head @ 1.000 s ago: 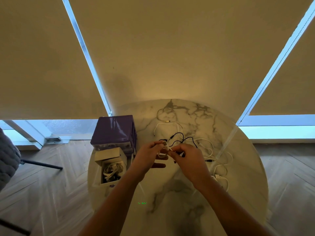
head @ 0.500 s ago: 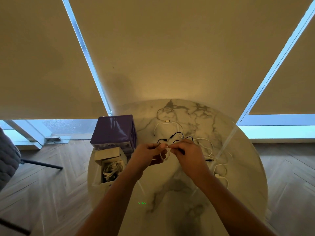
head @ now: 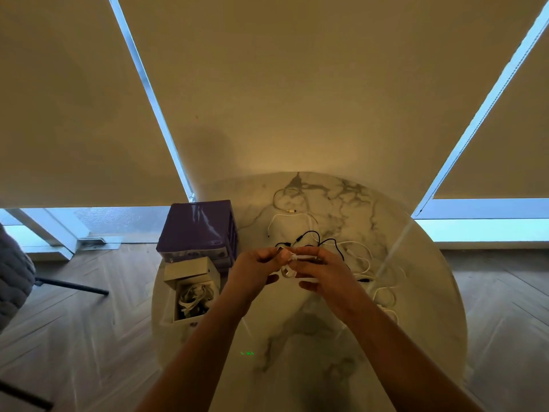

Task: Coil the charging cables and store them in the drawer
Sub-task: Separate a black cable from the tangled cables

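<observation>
While both hands stay close together, left hand (head: 255,270) and right hand (head: 322,270) fingers still pinch the white cable (head: 288,264); no readable writing.

We're looking down on a round marble table (head: 312,367), white with grey veins, standing on a herringbone wood floor (head: 74,337). At its left edge sits a purple drawer unit (head: 197,230), and just in front of it we see a pulled-out white drawer (head: 193,289) with pale coiled cables inside. Toward the far side a thin looped cable (head: 289,197) lies on the marble, with a white cable (head: 292,217) curving just nearer. A black cable (head: 315,237) snakes across the middle, and on the right more white cables (head: 383,292) sprawl in loose loops, tangled over one another near the edge.
</observation>
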A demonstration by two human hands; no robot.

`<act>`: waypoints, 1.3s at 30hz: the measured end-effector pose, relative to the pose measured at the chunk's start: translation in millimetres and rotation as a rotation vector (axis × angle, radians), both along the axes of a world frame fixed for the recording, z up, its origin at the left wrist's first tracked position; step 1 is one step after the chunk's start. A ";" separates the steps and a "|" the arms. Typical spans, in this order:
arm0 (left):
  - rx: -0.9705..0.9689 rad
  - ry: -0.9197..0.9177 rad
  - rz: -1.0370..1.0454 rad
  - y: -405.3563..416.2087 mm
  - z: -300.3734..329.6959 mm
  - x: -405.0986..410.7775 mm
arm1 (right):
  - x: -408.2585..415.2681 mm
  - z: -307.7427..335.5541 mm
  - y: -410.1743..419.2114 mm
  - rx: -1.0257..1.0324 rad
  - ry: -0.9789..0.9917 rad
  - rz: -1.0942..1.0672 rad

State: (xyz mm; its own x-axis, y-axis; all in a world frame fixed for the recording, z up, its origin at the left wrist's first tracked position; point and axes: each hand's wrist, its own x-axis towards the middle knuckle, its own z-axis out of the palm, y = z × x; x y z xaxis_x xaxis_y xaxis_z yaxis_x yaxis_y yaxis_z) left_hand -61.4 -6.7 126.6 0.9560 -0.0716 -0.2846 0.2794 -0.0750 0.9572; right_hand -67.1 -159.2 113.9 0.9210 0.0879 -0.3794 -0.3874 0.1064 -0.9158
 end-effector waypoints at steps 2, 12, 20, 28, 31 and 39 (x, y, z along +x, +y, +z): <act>0.048 -0.051 -0.015 -1.7 0.1 -0.3 | 0.7 -0.1 -0.5 0.025 0.052 0.001; 0.131 -0.174 -0.070 -2.3 -6.5 -0.2 | 1.8 3.5 -1.9 0.029 0.140 0.116; 0.150 -0.077 -0.037 -3.5 -15.1 1.3 | -3.2 -2.6 6.5 -0.515 -0.214 0.097; 0.026 0.104 -0.023 5.1 -19.6 3.7 | -4.8 -8.7 8.1 -0.609 -0.310 0.071; -0.008 0.160 -0.008 7.4 -19.8 5.5 | -5.6 -10.1 9.4 -0.573 -0.268 0.022; -0.124 0.265 0.047 9.0 -21.2 8.9 | -0.3 -10.6 10.5 -0.620 -0.262 0.102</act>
